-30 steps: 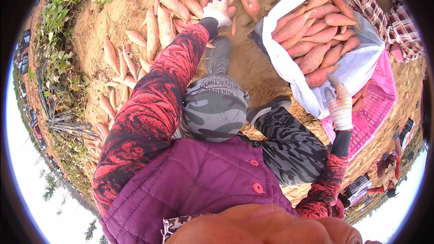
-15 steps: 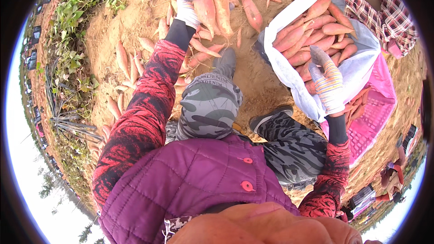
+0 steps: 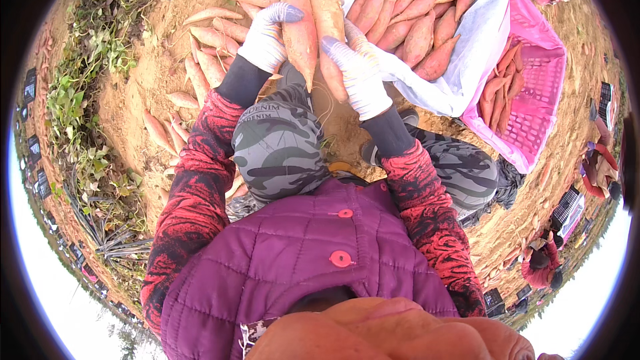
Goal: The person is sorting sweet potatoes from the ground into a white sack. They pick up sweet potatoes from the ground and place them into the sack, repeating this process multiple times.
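gloved hands (image 3: 267,37) gripping sweet potatoes (image 3: 301,33)

bare sandy soil (image 3: 167,87), green vines (image 3: 73,93), daylight

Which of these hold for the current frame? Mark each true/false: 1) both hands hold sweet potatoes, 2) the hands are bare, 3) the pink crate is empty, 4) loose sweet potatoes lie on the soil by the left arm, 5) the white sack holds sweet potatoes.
1) True. The left hand grips one sweet potato, the right hand grips another sweet potato.
2) False. Both hands wear striped white knit gloves.
3) False. The pink crate has several sweet potatoes inside.
4) True. Loose sweet potatoes lie scattered on the soil.
5) True. The white sack is open and filled with them.
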